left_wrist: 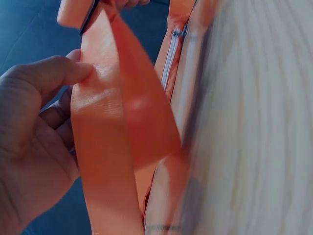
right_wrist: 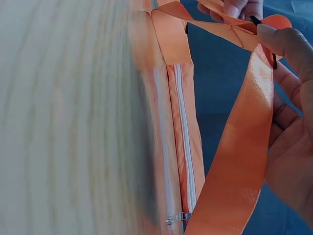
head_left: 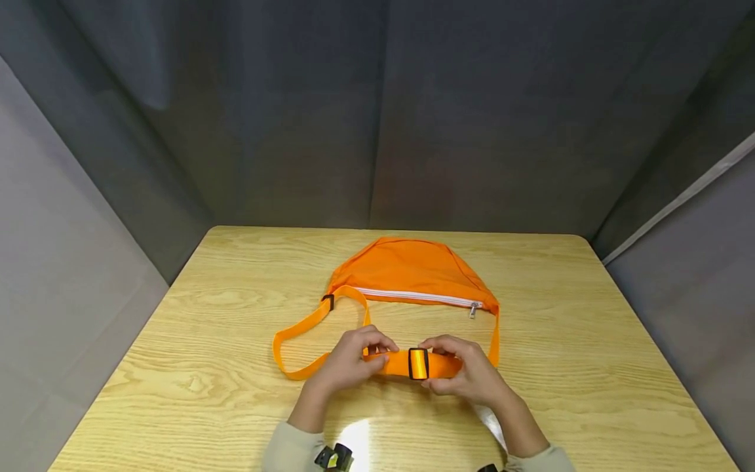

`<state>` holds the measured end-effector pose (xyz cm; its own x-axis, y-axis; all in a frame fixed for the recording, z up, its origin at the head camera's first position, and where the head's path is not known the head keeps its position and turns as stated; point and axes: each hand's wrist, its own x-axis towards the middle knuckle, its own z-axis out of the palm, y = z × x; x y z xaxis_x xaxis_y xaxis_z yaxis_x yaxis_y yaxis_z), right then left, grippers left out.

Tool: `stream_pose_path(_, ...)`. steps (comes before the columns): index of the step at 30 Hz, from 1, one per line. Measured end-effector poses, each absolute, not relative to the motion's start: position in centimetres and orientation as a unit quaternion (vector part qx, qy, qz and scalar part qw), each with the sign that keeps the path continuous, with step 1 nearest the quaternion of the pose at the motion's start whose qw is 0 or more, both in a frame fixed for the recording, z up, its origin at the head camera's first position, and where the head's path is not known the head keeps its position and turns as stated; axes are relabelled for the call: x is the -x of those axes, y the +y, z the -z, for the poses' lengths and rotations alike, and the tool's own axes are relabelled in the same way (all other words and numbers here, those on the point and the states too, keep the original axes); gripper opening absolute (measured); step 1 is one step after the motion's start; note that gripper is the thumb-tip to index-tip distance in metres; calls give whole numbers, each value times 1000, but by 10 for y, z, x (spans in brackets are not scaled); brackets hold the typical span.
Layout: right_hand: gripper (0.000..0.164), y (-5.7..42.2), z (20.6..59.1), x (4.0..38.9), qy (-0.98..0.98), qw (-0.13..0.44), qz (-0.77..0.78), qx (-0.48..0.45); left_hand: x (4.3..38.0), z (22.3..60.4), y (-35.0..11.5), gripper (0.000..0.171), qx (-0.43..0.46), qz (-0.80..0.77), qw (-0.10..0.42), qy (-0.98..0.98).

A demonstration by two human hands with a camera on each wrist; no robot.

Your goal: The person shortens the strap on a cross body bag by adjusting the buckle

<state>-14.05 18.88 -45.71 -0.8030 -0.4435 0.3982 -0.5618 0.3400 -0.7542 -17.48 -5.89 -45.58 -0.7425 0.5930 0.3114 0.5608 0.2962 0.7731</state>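
An orange waist bag point(head_left: 413, 265) lies on the table, its white zipper point(head_left: 413, 296) facing the person and the metal zipper pull point(head_left: 473, 309) at the right end. Its orange strap point(head_left: 395, 363) is lifted off the table in front of the bag. The left hand point(head_left: 352, 359) pinches the strap between thumb and fingers, left of a black slide buckle point(head_left: 419, 364). On the buckle's other side, the right hand point(head_left: 466, 370) pinches the strap, thumb and fingertips right at the buckle in the right wrist view. A strap loop point(head_left: 289, 341) lies at the left.
The pale wood table point(head_left: 194, 367) bears the bag. A small black fitting point(head_left: 328, 301) sits on the strap by the bag's left corner. Dark grey curtains point(head_left: 377, 118) stand behind the table, with lighter grey panels point(head_left: 71, 275) at the sides.
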Motion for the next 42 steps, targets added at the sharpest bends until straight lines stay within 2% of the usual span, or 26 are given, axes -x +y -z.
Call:
stream_pose_path(5,49,190,455,141,-823,64,-472,-309,178,456,-70,17,-354,-460,13,814)
stream_pose_path(12,51,189,447,137,-835,96,-445,-310,181,455,-82,19,-332,-463,22,822)
stream_pose_path(20,50,188,452,139,-832,82,-460,-300,178,456,-81,17,-326,-459,26,826)
stream_pose_path(22,49,188,456,140,-827,79,-470,-298,176,456,-77,21,-328,-464,26,823)
stream_pose_path(29,48,181,456,140,-813,74,-493,-301,169,456,-52,54,-371,-472,5,800)
stream_pose_path(36,49,180,452,138,-809,68,-499,-303,167,459,-44,55,-388,-480,-37,786)
stream_pose_path(39,45,187,451,139,-819,44,-494,-288,166,459,-46,53,-382,-483,-45,787)
stream_pose_path(42,29,200,452,139,-833,12,-494,-248,166,458,-47,54,-374,-486,-44,789)
